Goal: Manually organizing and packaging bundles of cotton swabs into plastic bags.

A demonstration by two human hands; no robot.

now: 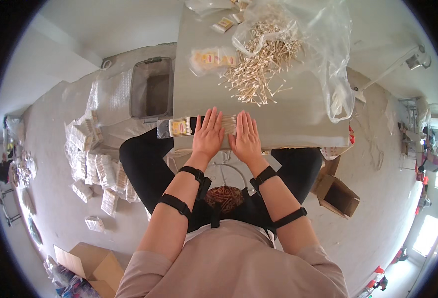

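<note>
A row of loose cotton swabs (pixel 229 124) lies at the table's near edge between my two hands. My left hand (pixel 209 133) lies flat along its left side, fingers stretched out. From the right, my right hand (pixel 246 136) flanks the same row, its fingers also straight and its thumb close to the swabs. Left of my left hand sits a clear pack of cotton swabs (pixel 180 126) with a yellow label. Farther back on the grey table (pixel 298 121) a large heap of loose cotton swabs (pixel 261 69) spills from a clear plastic bag (pixel 328 54).
Flat labelled packets (pixel 211 59) lie left of the heap. A grey plastic bin (pixel 152 87) stands beside the table. Bagged swab packs (pixel 97 164) are piled on the floor at left. Open cardboard boxes (pixel 339 196) stand at right and lower left. A white lamp arm (pixel 392 72) is at far right.
</note>
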